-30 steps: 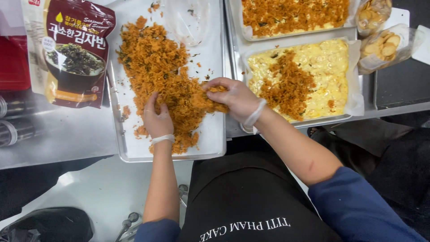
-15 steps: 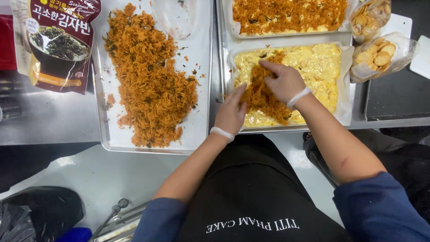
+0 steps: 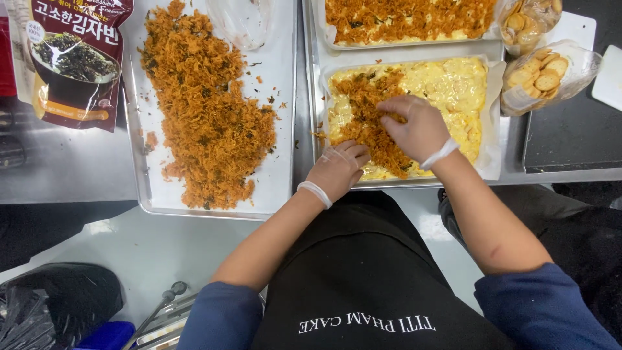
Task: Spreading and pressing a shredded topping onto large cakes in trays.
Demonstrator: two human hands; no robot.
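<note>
The landmark is the paper-lined tray of pale yellow cream (image 3: 453, 84). Both gloved hands work over its left half. The right hand (image 3: 414, 126) rests palm-down on a patch of orange shredded topping (image 3: 369, 123), fingers (image 3: 395, 107) spread and slightly curled, pressing the shreds rather than pinching any; it holds nothing closed. The left hand (image 3: 337, 170) sits at the tray's near-left edge, fingers loosely bent over the shreds there; whether it grips a tuft cannot be told.

Step in hand, by judgement: spreading the topping over the cream. Roughly the left third is covered; the right part shows bare cream.

To the left of the landmark lies a flat metal sheet (image 3: 278, 78) carrying the loose supply pile (image 3: 207, 116). Beyond the landmark stands a second tray (image 3: 408, 19), fully covered. To its right lie bags of round crackers (image 3: 544, 74).

The next move calls for even, light distribution toward the bare right side, keeping shreds off the tray rim.
</note>
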